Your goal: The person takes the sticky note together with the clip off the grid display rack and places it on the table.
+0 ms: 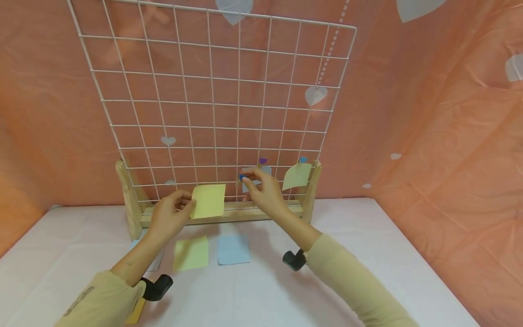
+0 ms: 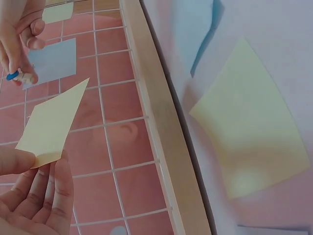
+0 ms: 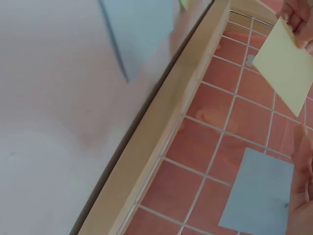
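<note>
My left hand [image 1: 169,212] pinches a yellow sticky note [image 1: 209,201] by its left edge, in front of the white wire grid [image 1: 212,103]. In the left wrist view the note [image 2: 53,125] stands up from between thumb and fingers. Just right of it, my right hand [image 1: 264,193] pinches a small wooden clothespin with a blue top [image 2: 13,76] between thumb and fingertips. A blue note [image 2: 58,61] hangs on the grid behind the right hand, partly covered by it, under a purple heart clip [image 1: 263,161]. Further right, a pale yellow note [image 1: 297,177] hangs from a light-blue heart clip [image 1: 303,159].
The grid stands in a wooden base [image 1: 229,215] on a white-covered table [image 1: 392,268]. A yellow note [image 1: 190,254] and a blue note [image 1: 233,250] lie before it. More paper, including an orange-yellow piece [image 1: 137,313], is partly hidden beneath the left arm. Orange cloth hangs behind.
</note>
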{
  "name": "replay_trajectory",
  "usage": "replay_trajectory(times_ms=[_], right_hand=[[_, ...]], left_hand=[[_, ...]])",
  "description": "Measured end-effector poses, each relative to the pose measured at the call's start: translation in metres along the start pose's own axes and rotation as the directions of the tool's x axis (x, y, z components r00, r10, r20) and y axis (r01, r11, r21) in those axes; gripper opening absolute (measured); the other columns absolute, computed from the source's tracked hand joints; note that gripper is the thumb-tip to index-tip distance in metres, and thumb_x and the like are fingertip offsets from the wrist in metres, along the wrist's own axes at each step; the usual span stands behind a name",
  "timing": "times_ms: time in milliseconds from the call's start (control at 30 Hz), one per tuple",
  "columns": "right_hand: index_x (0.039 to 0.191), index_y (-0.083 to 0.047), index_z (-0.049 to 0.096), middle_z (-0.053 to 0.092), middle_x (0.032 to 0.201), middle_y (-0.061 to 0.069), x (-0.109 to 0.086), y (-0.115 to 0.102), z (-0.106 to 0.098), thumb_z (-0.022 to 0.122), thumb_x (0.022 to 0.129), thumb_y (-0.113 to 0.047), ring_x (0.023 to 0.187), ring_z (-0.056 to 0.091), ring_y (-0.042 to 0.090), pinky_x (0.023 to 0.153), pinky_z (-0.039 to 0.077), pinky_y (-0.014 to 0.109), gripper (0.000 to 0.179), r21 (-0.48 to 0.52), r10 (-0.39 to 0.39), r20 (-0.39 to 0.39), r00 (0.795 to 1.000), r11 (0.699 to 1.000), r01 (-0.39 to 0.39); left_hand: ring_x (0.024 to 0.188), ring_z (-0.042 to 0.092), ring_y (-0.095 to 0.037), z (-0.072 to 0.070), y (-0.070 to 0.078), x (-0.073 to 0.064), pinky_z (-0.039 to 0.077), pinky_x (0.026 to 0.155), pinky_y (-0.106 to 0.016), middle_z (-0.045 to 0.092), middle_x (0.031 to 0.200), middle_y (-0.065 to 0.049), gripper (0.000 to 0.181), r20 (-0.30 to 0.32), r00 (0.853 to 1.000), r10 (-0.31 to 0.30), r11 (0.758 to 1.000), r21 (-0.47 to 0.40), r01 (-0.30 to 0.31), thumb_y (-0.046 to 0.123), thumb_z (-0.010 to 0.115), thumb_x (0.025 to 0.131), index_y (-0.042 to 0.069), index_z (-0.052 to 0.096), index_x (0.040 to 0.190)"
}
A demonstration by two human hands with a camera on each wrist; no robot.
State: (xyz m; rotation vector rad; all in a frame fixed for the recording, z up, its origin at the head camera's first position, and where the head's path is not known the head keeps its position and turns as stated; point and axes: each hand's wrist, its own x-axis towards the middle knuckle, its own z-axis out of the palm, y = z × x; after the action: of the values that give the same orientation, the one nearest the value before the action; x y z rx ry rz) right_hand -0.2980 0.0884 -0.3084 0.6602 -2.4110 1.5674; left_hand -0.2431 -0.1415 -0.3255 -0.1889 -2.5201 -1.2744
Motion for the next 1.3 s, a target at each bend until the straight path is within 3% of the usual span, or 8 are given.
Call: replay_trajectory(times_ms=[133,300,367,567,833,1033,1300], right_hand=[[0.120,-0.001,0.060,0.066,0.109,0.018,-0.004,0.004,-0.004,0.054,0.099,-0.016,0.054,0.065,0.016,0.048,0.053,0.028,0.027,-0.013,-0.005,0.019,1.000,1.000,0.005],[0.119,-0.004,0.062,0.067,0.109,0.014,-0.011,0.008,-0.008,0.054,0.098,-0.015,0.051,0.061,0.011,0.046,0.049,0.024,0.024,-0.049,0.017,0.021,1.000,0.999,-0.016],[0.118,-0.003,0.062,0.066,0.108,0.014,-0.013,0.010,-0.009,0.054,0.098,-0.013,0.053,0.064,0.016,0.046,0.050,0.025,0.024,-0.047,0.021,0.020,1.000,0.999,-0.020],[0.116,0.000,0.062,0.069,0.098,0.017,-0.019,0.017,-0.013,0.054,0.098,-0.010,0.056,0.064,0.020,0.051,0.055,0.045,0.023,-0.046,0.030,0.024,0.999,0.999,-0.028],[0.118,0.000,0.062,0.067,0.104,0.017,-0.028,0.027,-0.019,0.053,0.098,-0.012,0.061,0.067,0.033,0.042,0.041,0.018,0.024,-0.068,0.046,0.037,0.998,0.997,-0.043],[0.117,0.000,0.062,0.068,0.098,0.015,-0.034,0.034,-0.025,0.055,0.098,-0.012,0.061,0.065,0.037,0.041,0.042,0.019,0.025,-0.128,0.060,0.040,0.997,0.990,-0.054],[0.117,-0.002,0.063,0.069,0.100,0.013,-0.041,0.047,-0.038,0.056,0.097,-0.013,0.060,0.066,0.030,0.044,0.046,0.023,0.024,-0.178,0.114,0.043,0.993,0.979,-0.104]], left_hand=[[0.083,0.063,-0.028,-0.002,-0.002,-0.003,0.048,0.064,-0.024,0.067,0.094,-0.019,0.021,0.016,1.000,0.015,1.000,0.015,-0.015,0.010,0.057,0.094,-0.006,0.063,0.106],[0.079,0.063,-0.025,-0.003,-0.006,-0.005,0.047,0.062,-0.022,0.068,0.090,-0.019,0.019,0.014,0.999,0.038,0.999,0.028,-0.038,0.008,0.057,0.093,-0.007,0.064,0.104],[0.077,0.062,-0.022,-0.003,-0.008,-0.006,0.047,0.061,-0.022,0.068,0.090,-0.018,0.019,0.021,0.999,0.035,0.999,0.027,-0.036,0.008,0.058,0.093,-0.007,0.064,0.104],[0.072,0.061,-0.017,-0.004,-0.014,-0.010,0.047,0.057,-0.021,0.068,0.088,-0.018,0.019,0.041,0.998,0.040,0.999,0.027,-0.041,0.007,0.059,0.092,-0.008,0.064,0.104],[0.071,0.061,-0.016,-0.005,-0.019,-0.018,0.047,0.059,-0.022,0.067,0.086,-0.015,0.018,0.045,0.998,0.046,0.998,0.047,-0.048,0.007,0.060,0.092,-0.006,0.064,0.103],[0.067,0.057,-0.006,-0.007,-0.024,-0.023,0.048,0.058,-0.020,0.067,0.086,-0.014,0.017,0.049,0.998,0.043,0.999,0.023,-0.044,0.006,0.061,0.091,-0.006,0.064,0.102],[0.065,0.056,-0.004,-0.010,-0.029,-0.030,0.048,0.057,-0.021,0.067,0.085,-0.012,0.018,0.094,0.995,0.035,0.999,0.025,-0.037,0.008,0.060,0.092,-0.005,0.062,0.105]])
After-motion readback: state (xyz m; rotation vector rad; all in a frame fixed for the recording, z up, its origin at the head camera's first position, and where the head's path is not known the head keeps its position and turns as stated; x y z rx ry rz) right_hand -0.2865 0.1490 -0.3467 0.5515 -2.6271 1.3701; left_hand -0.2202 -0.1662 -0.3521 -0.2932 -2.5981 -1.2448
